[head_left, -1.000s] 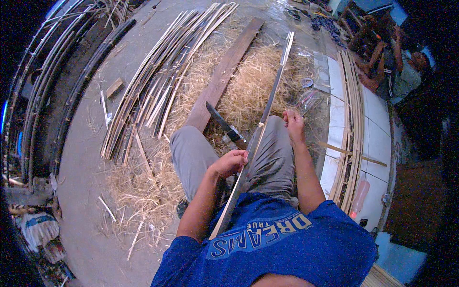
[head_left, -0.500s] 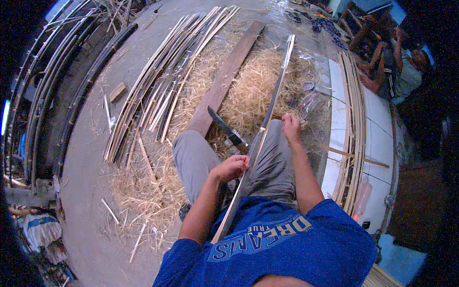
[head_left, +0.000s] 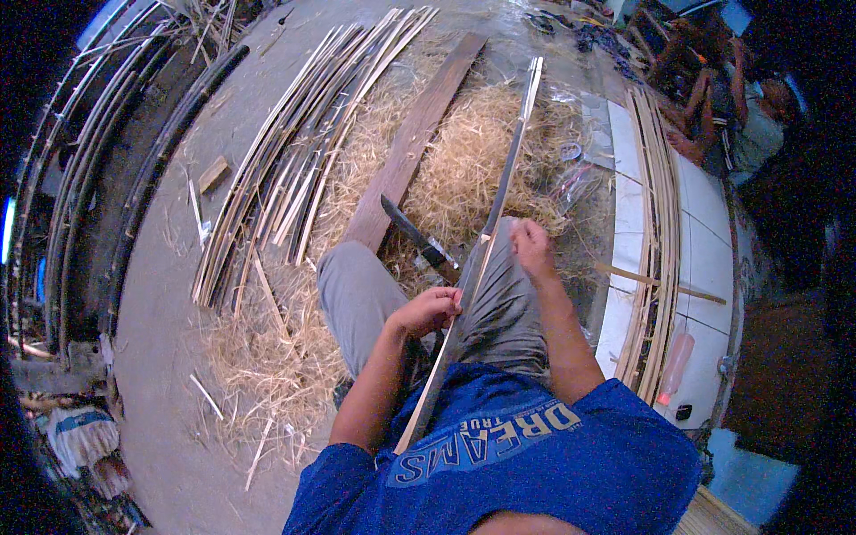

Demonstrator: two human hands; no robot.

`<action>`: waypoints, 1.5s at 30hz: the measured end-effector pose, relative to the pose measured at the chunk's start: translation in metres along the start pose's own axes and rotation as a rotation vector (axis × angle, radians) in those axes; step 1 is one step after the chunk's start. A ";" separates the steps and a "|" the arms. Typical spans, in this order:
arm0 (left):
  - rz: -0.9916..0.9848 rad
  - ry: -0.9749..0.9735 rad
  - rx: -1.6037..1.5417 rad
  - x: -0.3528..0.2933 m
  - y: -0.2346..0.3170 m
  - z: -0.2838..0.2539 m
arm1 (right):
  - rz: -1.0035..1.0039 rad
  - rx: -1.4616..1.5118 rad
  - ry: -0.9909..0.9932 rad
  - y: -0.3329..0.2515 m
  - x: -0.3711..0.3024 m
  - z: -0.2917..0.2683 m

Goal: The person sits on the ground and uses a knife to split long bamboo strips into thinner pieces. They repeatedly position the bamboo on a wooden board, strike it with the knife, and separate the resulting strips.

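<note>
Strip (head_left: 506, 178), centre: woody, smooth dark face. Plank (head_left: 423, 134), upper centre: matt wood. Knife blade (head_left: 403, 220), centre: metal. Shirt (head_left: 357, 490), lower centre: matt cloth.

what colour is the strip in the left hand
The strip is dark grey with a pale cream tip, shown in the head view.

Held strip (head_left: 505, 181): near-black face, pale cream edge and far end
Knife (head_left: 418, 238): dark grey blade, black band
Plank (head_left: 423, 134): reddish brown
Shavings (head_left: 468, 165): straw yellow
Floor strips (head_left: 290, 147): cream and near-black, streaked lengthwise
Tile-side strips (head_left: 655, 223): tan and cream, darker streaks
Tiles (head_left: 703, 201): white, dark joint lines
Shirt (head_left: 571, 473): strong blue, cream and light-blue lettering
Trousers (head_left: 357, 290): grey
Bottle (head_left: 678, 361): pale pink, reddish lower end
</note>
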State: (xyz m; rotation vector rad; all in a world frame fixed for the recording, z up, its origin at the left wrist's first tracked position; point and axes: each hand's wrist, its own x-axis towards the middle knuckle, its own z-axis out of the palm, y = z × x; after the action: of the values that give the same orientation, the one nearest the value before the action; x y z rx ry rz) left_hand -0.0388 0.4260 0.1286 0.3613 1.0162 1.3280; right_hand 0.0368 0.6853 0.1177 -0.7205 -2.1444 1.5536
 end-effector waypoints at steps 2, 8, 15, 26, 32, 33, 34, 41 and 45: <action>0.005 0.012 0.005 0.002 -0.002 0.000 | 0.050 0.177 0.101 0.011 0.019 -0.007; 0.010 -0.002 -0.004 0.002 -0.004 -0.003 | -0.091 -0.103 0.191 0.012 0.051 0.007; 0.060 0.005 0.063 0.007 -0.024 -0.021 | -0.285 -0.533 0.014 -0.006 0.059 0.022; -0.085 0.051 -0.269 -0.021 0.016 0.032 | 0.024 0.139 0.168 0.068 -0.007 0.024; 0.047 0.514 0.092 -0.024 -0.003 0.006 | -0.098 -0.179 0.160 0.030 -0.030 0.026; 0.123 0.556 0.250 -0.034 0.004 0.017 | -0.017 -0.016 0.141 0.030 -0.025 0.026; 0.202 0.602 0.409 -0.046 0.011 0.020 | 0.062 0.151 0.116 0.032 -0.017 0.027; 0.150 0.773 0.669 -0.149 0.039 0.076 | 0.539 1.256 -0.017 -0.005 0.027 0.043; 0.033 0.835 0.551 -0.190 0.005 0.087 | 0.558 1.559 -0.077 -0.095 0.035 0.057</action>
State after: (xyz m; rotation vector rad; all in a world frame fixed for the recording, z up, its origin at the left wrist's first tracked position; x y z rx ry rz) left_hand 0.0426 0.2818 0.2559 0.2222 2.0987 1.2209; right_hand -0.0412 0.6401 0.1917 -0.5988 -0.2173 2.7730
